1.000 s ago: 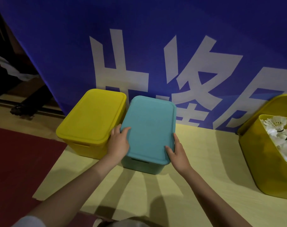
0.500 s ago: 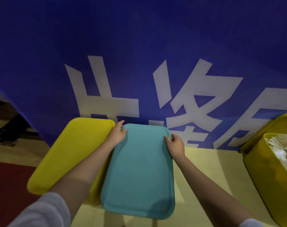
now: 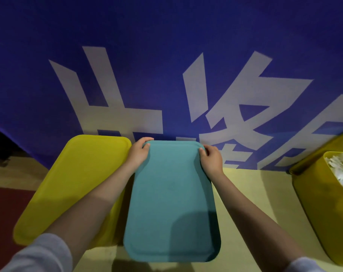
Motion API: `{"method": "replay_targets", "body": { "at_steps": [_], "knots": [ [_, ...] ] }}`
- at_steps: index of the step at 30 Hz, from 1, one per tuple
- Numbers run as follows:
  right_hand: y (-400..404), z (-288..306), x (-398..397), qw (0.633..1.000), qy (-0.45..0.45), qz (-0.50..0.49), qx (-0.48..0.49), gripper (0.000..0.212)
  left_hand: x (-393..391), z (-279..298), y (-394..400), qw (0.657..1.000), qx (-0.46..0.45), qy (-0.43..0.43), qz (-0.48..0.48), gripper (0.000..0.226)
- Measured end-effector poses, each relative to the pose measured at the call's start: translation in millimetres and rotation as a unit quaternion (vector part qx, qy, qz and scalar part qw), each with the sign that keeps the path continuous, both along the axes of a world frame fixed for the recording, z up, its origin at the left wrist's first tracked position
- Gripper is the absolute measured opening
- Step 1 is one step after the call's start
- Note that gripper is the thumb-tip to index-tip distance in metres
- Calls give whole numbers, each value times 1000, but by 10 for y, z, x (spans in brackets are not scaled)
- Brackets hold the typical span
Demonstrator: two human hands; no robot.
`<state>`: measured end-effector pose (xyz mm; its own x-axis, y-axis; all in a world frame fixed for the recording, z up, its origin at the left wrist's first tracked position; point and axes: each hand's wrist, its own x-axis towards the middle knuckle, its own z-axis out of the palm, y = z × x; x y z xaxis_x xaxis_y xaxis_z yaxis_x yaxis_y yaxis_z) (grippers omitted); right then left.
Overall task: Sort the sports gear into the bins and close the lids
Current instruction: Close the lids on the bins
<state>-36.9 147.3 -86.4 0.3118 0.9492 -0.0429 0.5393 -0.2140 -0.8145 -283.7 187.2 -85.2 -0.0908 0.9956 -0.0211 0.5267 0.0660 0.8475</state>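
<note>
Both my hands, left hand (image 3: pixel 138 154) and right hand (image 3: pixel 211 160), have fingers curled over the teal lid's (image 3: pixel 171 201) far corners, lid sitting on its bin beside the closed yellow bin (image 3: pixel 72 183); uneven pressing could leave the near edge unseated.

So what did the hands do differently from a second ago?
Both hands slid from the near corners of the teal lid to its far corners. The left hand and right hand now grip there with curled fingers. The view also came closer over the bins. The yellow lid stays shut, and the open yellow bin still holds shuttlecocks.
</note>
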Motion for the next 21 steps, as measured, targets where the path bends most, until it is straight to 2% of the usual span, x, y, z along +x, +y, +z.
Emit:
{"method": "replay_targets", "body": {
  "at_steps": [4,7,11,16,21],
  "knots": [
    [104,-2,-8,1000,-5,-20,-17,30,-7,24,40,999,-13,-34,-1,27],
    [146,-5,-42,999,24,-35,-12,29,-25,28,82,999,-22,-30,6,27],
    [147,-2,-30,996,77,-34,-31,25,-2,-3,64,1000,-10,8,1,27],
    [123,-86,25,988,140,-32,-56,28,41,-38,-46,994,44,97,14,31],
    [-21,-23,-32,994,107,-4,-22,35,28,21,-70,995,33,89,25,30]
  ]
}}
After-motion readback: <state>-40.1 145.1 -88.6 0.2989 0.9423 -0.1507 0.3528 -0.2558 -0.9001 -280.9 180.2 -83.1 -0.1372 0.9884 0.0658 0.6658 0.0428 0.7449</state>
